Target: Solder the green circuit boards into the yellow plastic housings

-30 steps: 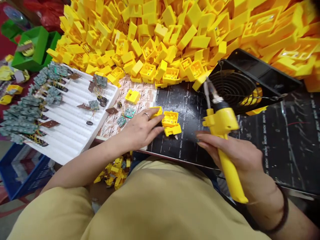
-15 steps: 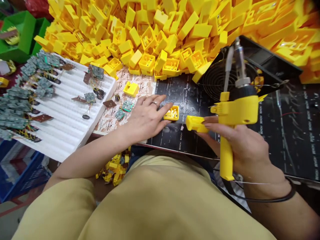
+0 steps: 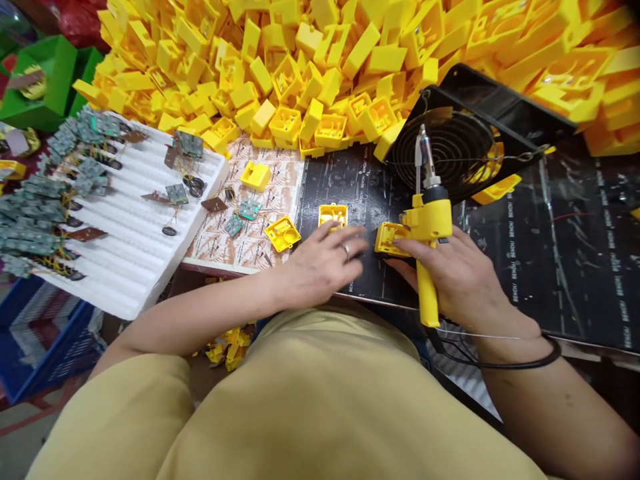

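My right hand (image 3: 450,263) grips a yellow pistol-grip soldering iron (image 3: 425,227), its metal tip pointing up and away. Its fingers also hold a yellow plastic housing (image 3: 390,239) against the iron. My left hand (image 3: 325,258), ringed and holding nothing, rests with its fingertips close to that housing. Another open housing (image 3: 333,215) lies on the black bench mat (image 3: 575,267) just beyond those fingers. Two more yellow housings (image 3: 283,233) (image 3: 256,176) sit on the patterned paper (image 3: 215,247), near small green circuit boards (image 3: 249,209).
A huge heap of yellow housings (image 3: 300,67) fills the far side. A black-framed fan (image 3: 445,143) stands at the right. A white foam tray (image 3: 150,267) carries many circuit boards with wires. A green box (image 3: 40,83) and blue crate (image 3: 45,340) sit to the left.
My left hand has moved right, uncovering an open housing on the paper. My right hand has moved left, and the iron now stands more upright beside the housing in its fingers.
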`<move>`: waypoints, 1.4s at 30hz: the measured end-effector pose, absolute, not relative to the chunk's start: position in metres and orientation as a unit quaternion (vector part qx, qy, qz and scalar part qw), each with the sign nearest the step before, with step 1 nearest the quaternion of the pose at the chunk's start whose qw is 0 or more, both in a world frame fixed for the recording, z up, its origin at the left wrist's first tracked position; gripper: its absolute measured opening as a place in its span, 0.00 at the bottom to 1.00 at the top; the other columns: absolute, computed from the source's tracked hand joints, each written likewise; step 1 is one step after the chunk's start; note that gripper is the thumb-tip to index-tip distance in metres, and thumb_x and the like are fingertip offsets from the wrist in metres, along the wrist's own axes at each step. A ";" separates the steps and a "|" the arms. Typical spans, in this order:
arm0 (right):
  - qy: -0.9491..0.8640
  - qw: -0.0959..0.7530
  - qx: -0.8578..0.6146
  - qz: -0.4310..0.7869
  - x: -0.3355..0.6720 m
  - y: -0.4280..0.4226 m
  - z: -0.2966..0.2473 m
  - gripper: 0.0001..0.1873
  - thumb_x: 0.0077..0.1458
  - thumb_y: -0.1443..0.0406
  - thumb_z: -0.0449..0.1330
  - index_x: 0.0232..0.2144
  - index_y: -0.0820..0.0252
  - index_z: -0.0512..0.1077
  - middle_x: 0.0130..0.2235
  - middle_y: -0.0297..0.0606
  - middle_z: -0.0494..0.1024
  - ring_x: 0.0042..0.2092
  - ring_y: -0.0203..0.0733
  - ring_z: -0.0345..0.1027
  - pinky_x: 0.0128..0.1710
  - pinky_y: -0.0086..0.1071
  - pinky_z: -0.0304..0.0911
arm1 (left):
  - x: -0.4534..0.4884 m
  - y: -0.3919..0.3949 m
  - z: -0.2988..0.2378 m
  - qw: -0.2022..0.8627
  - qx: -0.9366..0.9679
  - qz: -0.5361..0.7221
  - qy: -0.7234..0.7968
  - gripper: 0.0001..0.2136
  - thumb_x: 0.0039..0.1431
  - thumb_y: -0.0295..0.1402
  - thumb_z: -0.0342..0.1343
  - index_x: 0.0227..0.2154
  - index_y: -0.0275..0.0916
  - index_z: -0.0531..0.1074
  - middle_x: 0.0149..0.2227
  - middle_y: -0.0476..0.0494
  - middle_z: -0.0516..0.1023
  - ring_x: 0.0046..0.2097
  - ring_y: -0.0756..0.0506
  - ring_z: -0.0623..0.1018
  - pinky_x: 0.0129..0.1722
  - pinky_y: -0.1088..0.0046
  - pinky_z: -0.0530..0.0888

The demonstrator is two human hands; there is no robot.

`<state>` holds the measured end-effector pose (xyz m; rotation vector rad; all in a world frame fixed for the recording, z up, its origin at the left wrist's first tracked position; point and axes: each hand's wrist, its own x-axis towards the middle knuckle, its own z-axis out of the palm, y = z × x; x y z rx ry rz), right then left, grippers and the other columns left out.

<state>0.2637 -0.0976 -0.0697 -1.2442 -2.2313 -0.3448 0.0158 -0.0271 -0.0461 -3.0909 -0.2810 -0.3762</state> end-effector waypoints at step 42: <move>-0.841 0.331 -0.428 0.017 0.224 -0.086 -0.090 0.33 0.59 0.68 0.67 0.63 0.49 0.61 0.49 0.43 0.80 0.45 0.51 0.79 0.36 0.38 0.77 | -0.025 -0.031 -0.050 -0.045 -0.917 -0.076 -0.388 0.29 0.71 0.51 0.44 0.63 0.33 0.66 0.61 0.27 0.72 0.52 0.39 0.80 0.42 0.66 0.79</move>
